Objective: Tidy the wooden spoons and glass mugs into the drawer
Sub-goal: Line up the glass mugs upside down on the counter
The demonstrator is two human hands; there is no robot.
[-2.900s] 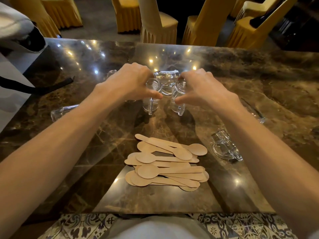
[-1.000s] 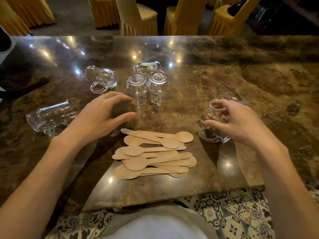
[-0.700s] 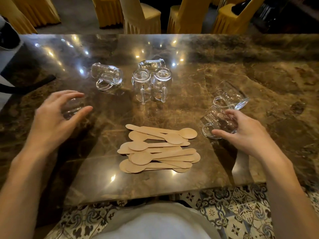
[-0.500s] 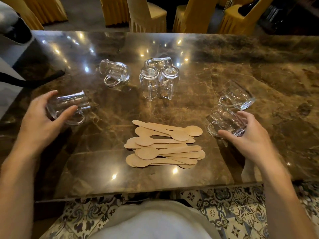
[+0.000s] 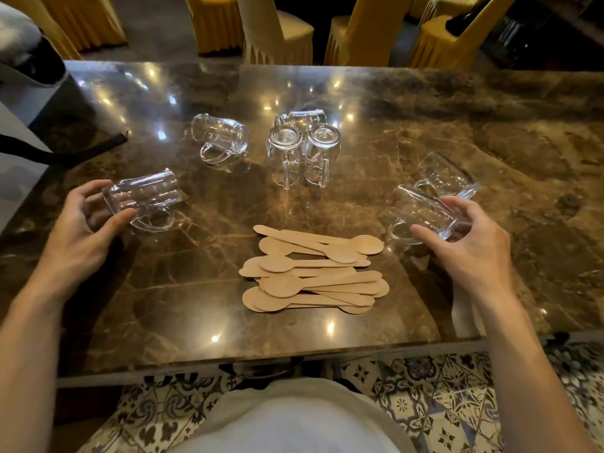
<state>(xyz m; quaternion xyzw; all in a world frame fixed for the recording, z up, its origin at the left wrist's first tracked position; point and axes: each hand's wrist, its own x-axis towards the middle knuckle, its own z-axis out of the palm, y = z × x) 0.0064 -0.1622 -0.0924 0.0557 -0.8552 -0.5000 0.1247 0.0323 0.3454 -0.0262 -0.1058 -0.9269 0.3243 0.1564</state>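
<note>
Left hand grips left glass mug, right hand grips right glass mug; flat wooden spoons piled between hands

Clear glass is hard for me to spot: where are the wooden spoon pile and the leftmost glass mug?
wooden spoon pile (image 5: 313, 273): head view, on a spoon handle mid-pile
leftmost glass mug (image 5: 145, 194): head view, on its side wall

Wooden spoons: one overlapping pile, ten or so, exact count hidden. Glass mugs: seven; three clustered beyond spoons, two left of spoons, two right.
</note>
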